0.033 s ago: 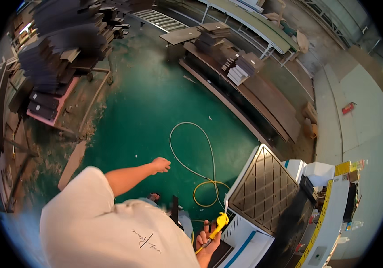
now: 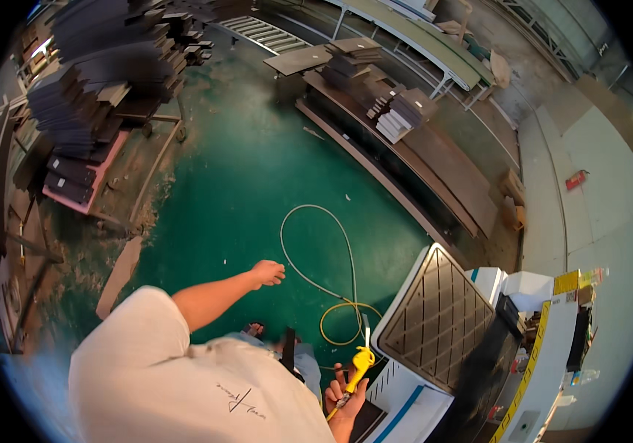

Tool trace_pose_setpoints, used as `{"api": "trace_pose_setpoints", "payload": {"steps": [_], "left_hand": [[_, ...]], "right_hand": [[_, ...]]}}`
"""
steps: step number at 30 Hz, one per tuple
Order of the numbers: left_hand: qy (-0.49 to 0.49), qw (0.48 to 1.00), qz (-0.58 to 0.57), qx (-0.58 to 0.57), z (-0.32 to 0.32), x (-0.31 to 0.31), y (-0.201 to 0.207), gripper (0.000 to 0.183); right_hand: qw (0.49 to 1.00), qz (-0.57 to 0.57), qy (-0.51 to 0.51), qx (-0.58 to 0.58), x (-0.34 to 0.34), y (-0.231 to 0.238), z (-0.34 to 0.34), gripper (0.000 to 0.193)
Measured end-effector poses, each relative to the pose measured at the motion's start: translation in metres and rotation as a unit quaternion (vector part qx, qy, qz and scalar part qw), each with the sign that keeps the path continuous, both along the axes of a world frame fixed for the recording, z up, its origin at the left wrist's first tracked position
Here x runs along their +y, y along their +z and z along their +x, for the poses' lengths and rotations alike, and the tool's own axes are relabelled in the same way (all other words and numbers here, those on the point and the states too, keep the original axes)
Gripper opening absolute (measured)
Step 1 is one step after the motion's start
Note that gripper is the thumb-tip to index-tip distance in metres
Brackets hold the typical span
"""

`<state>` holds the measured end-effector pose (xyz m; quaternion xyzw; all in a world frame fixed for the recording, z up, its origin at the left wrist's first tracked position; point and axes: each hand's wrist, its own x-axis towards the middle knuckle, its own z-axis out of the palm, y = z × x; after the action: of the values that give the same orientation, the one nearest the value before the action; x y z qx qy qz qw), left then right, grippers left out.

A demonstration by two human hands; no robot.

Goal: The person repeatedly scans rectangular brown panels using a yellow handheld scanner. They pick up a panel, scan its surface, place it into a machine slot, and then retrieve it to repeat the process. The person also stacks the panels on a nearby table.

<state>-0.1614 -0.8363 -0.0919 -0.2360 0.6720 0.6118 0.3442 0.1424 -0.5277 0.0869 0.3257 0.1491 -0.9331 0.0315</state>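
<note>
The right hand [image 2: 351,403] grips the yellow air gun [image 2: 361,359], now slightly farther left; the loose left hand [image 2: 266,274] looks empty, work barely changed.

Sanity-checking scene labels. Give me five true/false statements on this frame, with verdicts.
1. The right hand holds a yellow gun-shaped tool. True.
2. The left hand grips a dark panel. False: it is empty, in view above the green floor.
3. The yellow hose forms a loop on the floor. True.
4. The grey hose lies straight. False: it curves in a wide loop.
5. The grid-lined panel is right of both hose loops in the picture. True.
</note>
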Motion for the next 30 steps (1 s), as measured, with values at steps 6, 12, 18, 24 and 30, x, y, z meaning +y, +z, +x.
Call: {"api": "trace_pose_setpoints", "payload": {"steps": [6, 12, 18, 24, 30], "left_hand": [[0.116, 0.980, 0.138, 0.090, -0.131, 0.013, 0.035, 0.044], [0.100, 0.981, 0.161, 0.040, -0.294, 0.081, 0.040, 0.051], [-0.124, 0.990, 0.059, 0.028, -0.466, 0.201, 0.093, 0.055], [-0.142, 0.982, -0.035, 0.121, -0.697, 0.194, 0.058, 0.041], [-0.066, 0.996, 0.045, 0.042, -1.005, 0.184, -0.013, 0.039]], "right_hand": [[0.881, 0.213, 0.418, -0.062, -0.006, 0.024, -0.170, 0.064], [0.923, 0.205, 0.322, -0.037, 0.038, -0.022, -0.332, 0.056], [0.908, 0.204, 0.366, 0.008, 0.133, -0.029, -0.529, 0.058], [0.804, 0.363, 0.471, -0.017, 0.215, 0.004, -0.741, 0.031], [0.774, 0.574, 0.266, -0.037, 0.313, -0.049, -0.981, 0.026]]}}
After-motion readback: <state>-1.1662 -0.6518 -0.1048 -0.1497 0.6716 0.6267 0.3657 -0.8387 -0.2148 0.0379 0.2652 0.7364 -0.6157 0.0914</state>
